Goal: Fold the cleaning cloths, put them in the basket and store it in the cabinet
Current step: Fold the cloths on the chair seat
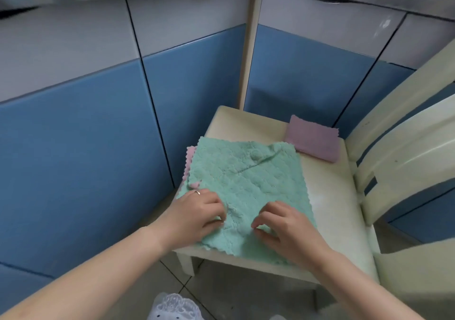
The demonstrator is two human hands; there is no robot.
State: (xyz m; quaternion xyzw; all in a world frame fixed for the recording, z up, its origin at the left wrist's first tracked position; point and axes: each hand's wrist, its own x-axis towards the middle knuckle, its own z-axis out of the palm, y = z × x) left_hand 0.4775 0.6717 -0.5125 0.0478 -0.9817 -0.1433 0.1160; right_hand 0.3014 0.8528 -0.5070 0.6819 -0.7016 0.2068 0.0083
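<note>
The green cleaning cloth (246, 186) lies spread flat in the middle of the frame on the cream chair seat (330, 196), with a pink cloth (189, 164) peeking out from under its left edge. My left hand (197, 213) and right hand (283, 228) both sit on its near edge at lower centre, fingers curled and pinching up a little of the pile. It looks a light, limp, fluffy microfibre that should crumple rather than hold a crease, so I would take it at the two near corners, not mid-edge, to carry it over squarely. It is likely to drag the pink one along. A folded lilac cloth (312, 141) rests at the seat's far right. No basket is in view.
</note>
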